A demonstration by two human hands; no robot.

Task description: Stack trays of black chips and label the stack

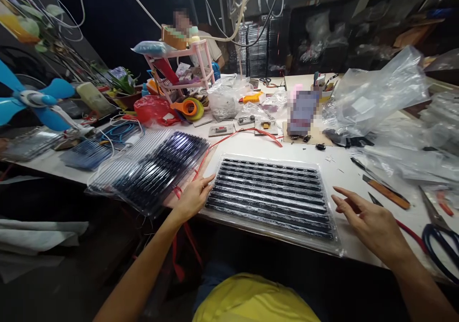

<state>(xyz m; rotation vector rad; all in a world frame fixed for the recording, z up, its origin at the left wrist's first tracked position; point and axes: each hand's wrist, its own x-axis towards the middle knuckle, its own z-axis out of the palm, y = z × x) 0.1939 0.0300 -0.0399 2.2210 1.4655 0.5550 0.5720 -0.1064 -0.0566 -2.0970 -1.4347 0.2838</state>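
Note:
A clear plastic tray (270,195) with rows of long black strips lies flat on the white table in front of me. My left hand (193,195) is at its left edge, fingers stretched out; whether the fingertips touch the tray I cannot tell. Off the tray's right edge hovers my right hand (369,217), fingers apart and holding nothing. To the left, more clear trays with black strips (161,166) lie in an overlapping pile. Red plastic ribbon (204,157) runs between that pile and the tray.
Scissors (435,226), a wooden-handled blade (385,192) and clear plastic bags (380,92) lie on the right. A blue fan (34,97) stands far left. Behind are a pink rack (179,54), a red bag (154,110) and a person's white sleeve (213,49). Cables hang overhead.

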